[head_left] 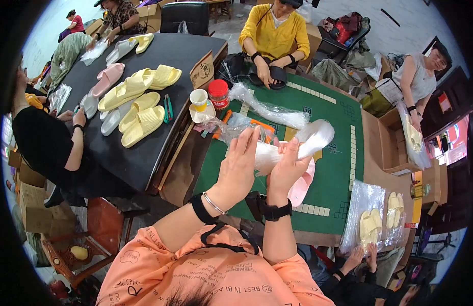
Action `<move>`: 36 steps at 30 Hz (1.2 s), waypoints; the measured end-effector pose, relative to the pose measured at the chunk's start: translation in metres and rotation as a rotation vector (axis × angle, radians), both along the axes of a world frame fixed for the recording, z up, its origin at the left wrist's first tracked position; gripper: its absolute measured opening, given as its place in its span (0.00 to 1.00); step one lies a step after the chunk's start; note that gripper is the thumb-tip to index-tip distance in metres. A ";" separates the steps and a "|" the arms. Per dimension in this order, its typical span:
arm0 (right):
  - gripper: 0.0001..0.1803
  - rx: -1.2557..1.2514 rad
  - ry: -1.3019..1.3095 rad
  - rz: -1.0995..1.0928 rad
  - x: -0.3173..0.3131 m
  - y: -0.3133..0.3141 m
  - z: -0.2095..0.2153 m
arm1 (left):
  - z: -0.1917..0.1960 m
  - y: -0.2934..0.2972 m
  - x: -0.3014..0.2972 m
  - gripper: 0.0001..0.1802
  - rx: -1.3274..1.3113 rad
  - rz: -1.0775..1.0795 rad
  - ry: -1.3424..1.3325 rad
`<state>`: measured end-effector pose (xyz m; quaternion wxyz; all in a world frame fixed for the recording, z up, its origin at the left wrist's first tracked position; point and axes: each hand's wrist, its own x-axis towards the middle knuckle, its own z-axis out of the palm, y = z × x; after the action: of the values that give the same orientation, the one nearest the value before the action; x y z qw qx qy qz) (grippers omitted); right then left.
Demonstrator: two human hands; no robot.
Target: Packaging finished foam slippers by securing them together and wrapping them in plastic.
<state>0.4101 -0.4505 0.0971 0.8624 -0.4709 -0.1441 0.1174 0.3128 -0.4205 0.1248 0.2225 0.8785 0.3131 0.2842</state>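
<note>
Your orange printed T-shirt (211,275) fills the foreground of the head view, and both your arms reach beyond it over a green mat (331,176). Between your hands is a glossy white bundle (310,145), raised clear of the mat and apparently made of thin, slippery film or strands. Your right hand (284,176) is wrapped around it with the thumb on top, probably because so limp a thing would slide apart under a looser hold. Your left hand (237,168) stretches its fingers straight along the near end, as if to flatten it; whether its thumb pinches too, you cannot tell, as its palm side is hidden.

One pink slipper (300,189) lies just beside your right hand. Across the mat is a length of crumpled clear film (277,113).

Among the containers, a white-and-yellow cup (198,98) stands near a red-lidded jar (219,94); what they contain is unclear. Flat clear bags (352,217) to your right carry yellow slippers (370,227), laid flat perhaps to keep each pair together. Past them stands an open cardboard box (387,145), where a co-worker (419,81) handles another bagged pair.
</note>
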 end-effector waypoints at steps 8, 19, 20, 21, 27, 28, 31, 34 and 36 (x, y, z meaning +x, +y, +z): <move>0.06 -0.018 0.044 0.078 0.012 -0.013 -0.001 | -0.001 0.003 -0.002 0.41 -0.089 -0.079 -0.082; 0.08 -0.004 0.004 -0.208 0.010 -0.006 0.022 | 0.007 -0.010 0.001 0.36 0.072 -0.237 0.083; 0.08 -0.006 0.001 -0.217 0.012 -0.005 0.020 | 0.005 -0.012 0.002 0.36 0.071 -0.247 0.079; 0.09 0.019 0.010 -0.250 0.012 -0.005 0.019 | 0.001 -0.015 0.001 0.35 0.201 -0.303 0.081; 0.13 0.202 0.110 -0.255 0.011 -0.009 0.014 | -0.010 -0.012 0.004 0.31 0.382 -0.429 -0.149; 0.13 0.205 0.104 -0.261 0.012 -0.011 0.014 | -0.015 -0.014 0.006 0.28 0.238 -0.347 -0.266; 0.14 0.351 0.201 -0.256 0.010 -0.010 0.020 | -0.014 -0.013 0.011 0.22 -0.003 -0.185 -0.415; 0.14 0.349 0.242 -0.241 0.009 -0.008 0.024 | -0.020 -0.010 0.014 0.16 -0.153 -0.096 -0.471; 0.14 0.373 0.258 -0.217 0.012 -0.008 0.019 | -0.026 -0.004 0.015 0.13 -0.116 -0.077 -0.506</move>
<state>0.4217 -0.4582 0.1166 0.9532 -0.2974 -0.0004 0.0548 0.3277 -0.4244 0.0993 0.3544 0.7766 0.2295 0.4675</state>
